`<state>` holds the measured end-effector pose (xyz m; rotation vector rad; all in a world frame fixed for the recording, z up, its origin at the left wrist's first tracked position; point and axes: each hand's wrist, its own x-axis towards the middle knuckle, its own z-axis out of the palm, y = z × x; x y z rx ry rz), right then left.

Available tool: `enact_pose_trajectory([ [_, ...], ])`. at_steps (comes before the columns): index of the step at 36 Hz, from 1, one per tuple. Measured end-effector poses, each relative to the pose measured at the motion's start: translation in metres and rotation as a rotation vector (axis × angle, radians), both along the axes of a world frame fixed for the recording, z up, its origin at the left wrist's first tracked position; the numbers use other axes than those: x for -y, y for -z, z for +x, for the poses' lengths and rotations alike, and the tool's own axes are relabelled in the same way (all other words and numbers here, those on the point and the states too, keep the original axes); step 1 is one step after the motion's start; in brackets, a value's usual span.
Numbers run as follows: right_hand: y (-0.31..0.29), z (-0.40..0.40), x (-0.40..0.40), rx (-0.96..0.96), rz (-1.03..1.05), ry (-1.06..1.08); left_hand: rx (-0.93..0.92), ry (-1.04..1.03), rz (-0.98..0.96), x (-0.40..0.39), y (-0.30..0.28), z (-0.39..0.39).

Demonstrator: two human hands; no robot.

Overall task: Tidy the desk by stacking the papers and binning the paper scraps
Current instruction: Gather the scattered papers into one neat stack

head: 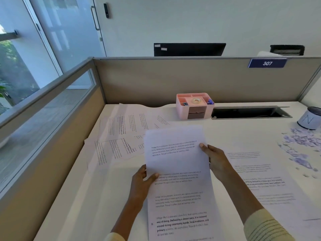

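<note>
A matt white paper sheet (177,171) sits above a smooth white desk (234,129). The pink organiser (194,106) looks plastic. The partition (173,80) looks like cloth.

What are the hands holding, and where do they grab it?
A printed sheet of paper: left hand pinches its left edge, right hand its right edge.

Loose papers (121,136) left on desk (225,133); organiser (194,106) behind; scraps (302,145) right.

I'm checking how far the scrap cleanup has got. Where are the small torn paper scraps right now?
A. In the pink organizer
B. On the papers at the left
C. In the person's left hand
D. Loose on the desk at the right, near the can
D: the paper scraps lie scattered on the desk beside the can; both hands hold a printed sheet.
</note>
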<state>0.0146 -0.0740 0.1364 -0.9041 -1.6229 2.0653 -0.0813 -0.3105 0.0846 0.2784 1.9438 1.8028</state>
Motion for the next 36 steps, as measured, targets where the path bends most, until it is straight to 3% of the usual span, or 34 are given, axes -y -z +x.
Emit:
enact_pose_trajectory([
  [7,-0.023,-0.008,-0.005,-0.056,0.047,-0.052,0.038,-0.063,0.160,0.010,-0.005,-0.014],
  [19,-0.059,-0.032,-0.011,-0.110,0.086,0.029,-0.064,-0.118,0.243,0.017,-0.033,-0.055],
  [25,-0.070,-0.037,-0.022,-0.173,0.109,0.115,-0.004,-0.238,0.288,0.031,-0.038,-0.080],
  [30,-0.080,-0.036,-0.032,-0.225,0.136,0.184,-0.087,-0.322,0.245,0.041,-0.035,-0.092],
  [36,-0.087,-0.036,-0.036,-0.282,0.184,0.187,-0.264,-0.420,0.060,0.042,-0.032,-0.099],
])
